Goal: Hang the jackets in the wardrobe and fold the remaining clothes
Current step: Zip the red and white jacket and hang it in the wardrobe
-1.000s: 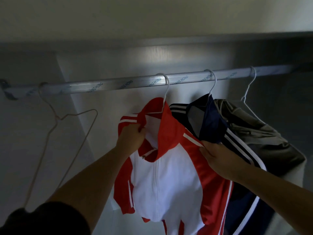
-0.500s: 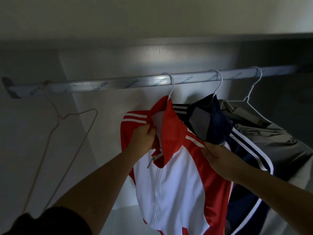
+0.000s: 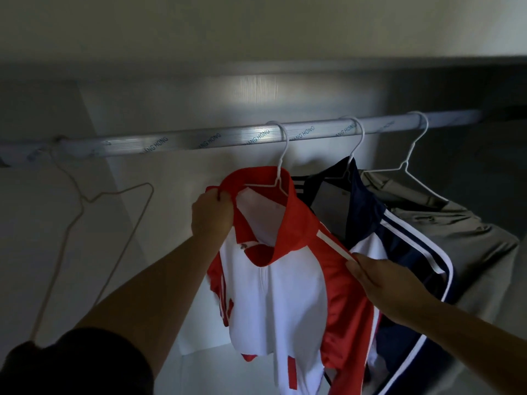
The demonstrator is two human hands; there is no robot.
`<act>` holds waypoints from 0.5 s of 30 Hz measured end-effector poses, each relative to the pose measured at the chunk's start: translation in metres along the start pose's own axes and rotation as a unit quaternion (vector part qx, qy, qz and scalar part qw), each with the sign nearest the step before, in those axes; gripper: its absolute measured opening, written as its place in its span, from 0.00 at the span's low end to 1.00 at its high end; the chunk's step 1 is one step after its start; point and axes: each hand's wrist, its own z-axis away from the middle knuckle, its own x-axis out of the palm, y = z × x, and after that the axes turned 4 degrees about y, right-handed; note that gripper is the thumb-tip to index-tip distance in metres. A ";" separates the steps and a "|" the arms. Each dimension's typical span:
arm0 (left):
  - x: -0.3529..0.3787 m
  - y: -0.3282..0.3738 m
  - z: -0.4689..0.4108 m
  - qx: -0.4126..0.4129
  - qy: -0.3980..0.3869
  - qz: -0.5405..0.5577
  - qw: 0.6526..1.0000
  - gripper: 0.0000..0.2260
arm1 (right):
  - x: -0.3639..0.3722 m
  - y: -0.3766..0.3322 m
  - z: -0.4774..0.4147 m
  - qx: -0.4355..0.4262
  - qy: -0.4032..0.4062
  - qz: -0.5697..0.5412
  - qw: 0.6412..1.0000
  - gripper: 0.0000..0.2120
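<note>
A red and white jacket (image 3: 288,283) hangs on a white wire hanger (image 3: 281,155) hooked over the wardrobe rail (image 3: 182,142). My left hand (image 3: 212,215) pinches the left edge of its red collar. My right hand (image 3: 385,283) holds the jacket's right shoulder by the white stripe. To the right, a navy jacket with white stripes (image 3: 399,238) and a grey-olive jacket (image 3: 462,238) hang on their own white hangers.
An empty wire hanger (image 3: 94,223) hangs at the rail's left end. The wardrobe's pale back wall (image 3: 171,195) and a top panel (image 3: 256,78) close in the space. The right side is dark.
My left hand has moved up along the collar and pulled it open to the left. My right hand slid down the right shoulder. The red collar now sits spread over the hanger.
</note>
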 end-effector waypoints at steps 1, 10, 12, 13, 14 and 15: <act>0.001 0.004 -0.003 -0.010 -0.008 0.006 1.000 0.15 | 0.002 0.000 0.000 0.000 -0.001 0.002 1.000 0.18; 0.005 0.017 0.006 -0.181 -0.146 0.101 0.967 0.16 | 0.009 0.004 0.009 0.032 -0.021 -0.095 0.995 0.13; 0.001 0.019 0.016 -0.314 -0.237 0.102 0.914 0.22 | 0.008 0.007 0.011 0.050 -0.075 -0.127 0.988 0.09; 0.002 0.018 0.021 -0.330 -0.265 0.084 0.902 0.17 | 0.008 0.009 0.012 0.060 -0.099 -0.126 0.985 0.07; 0.005 0.017 0.022 -0.330 -0.265 0.073 0.903 0.12 | 0.009 0.011 0.013 0.065 -0.112 -0.121 0.984 0.08; 0.008 0.016 0.022 -0.314 -0.239 0.080 0.915 0.10 | 0.011 0.012 0.015 0.067 -0.116 -0.114 0.984 0.11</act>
